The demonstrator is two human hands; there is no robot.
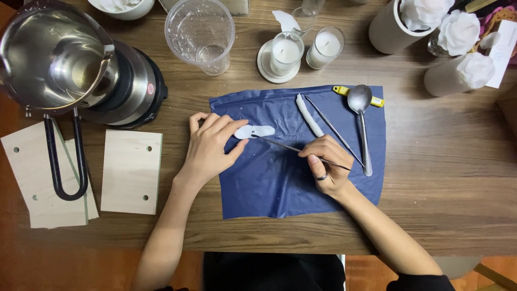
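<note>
Your left hand (210,148) pins the flat white wax piece (254,131) on the blue sheet (280,183), fingers spread loosely, thumb and index tips at its edge. Your right hand (327,164) pinches a thin metal pick (280,145), tip touching the piece. By my read shaping is mid-way: the piece is flat, its detail unclear. The white wax roll (308,115), second pick (334,131) and spoon (362,124) lie untouched beside it.
</note>
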